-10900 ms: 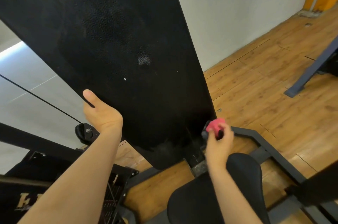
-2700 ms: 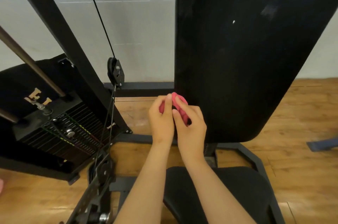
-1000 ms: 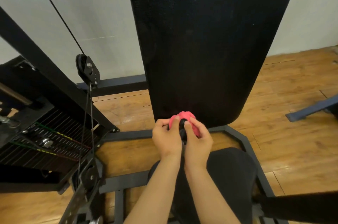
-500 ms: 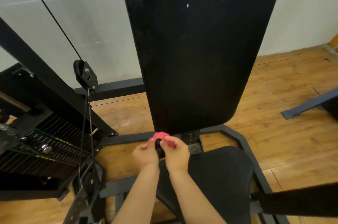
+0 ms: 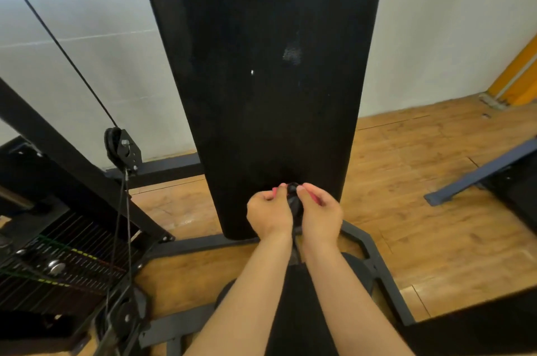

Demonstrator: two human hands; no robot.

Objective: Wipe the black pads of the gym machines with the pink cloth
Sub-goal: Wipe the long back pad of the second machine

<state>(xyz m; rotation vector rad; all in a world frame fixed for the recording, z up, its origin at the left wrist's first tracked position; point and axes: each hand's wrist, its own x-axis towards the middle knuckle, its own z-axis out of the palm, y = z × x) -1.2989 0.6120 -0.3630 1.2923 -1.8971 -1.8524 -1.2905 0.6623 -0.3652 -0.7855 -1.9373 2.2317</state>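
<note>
At lower centre, left hand and right hand are bunching the mostly hidden pink cloth, fingers curled onto it, before the back pad; likely refolding, next pressing a clean face onto the pad.

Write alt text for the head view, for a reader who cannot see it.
Both hands, left and right, pinch a pink cloth around a small black knob at the foot of a tall black back pad. The seat pad lies below the forearms, a weight stack and cable pulley stand to the left, on a wood floor.
</note>
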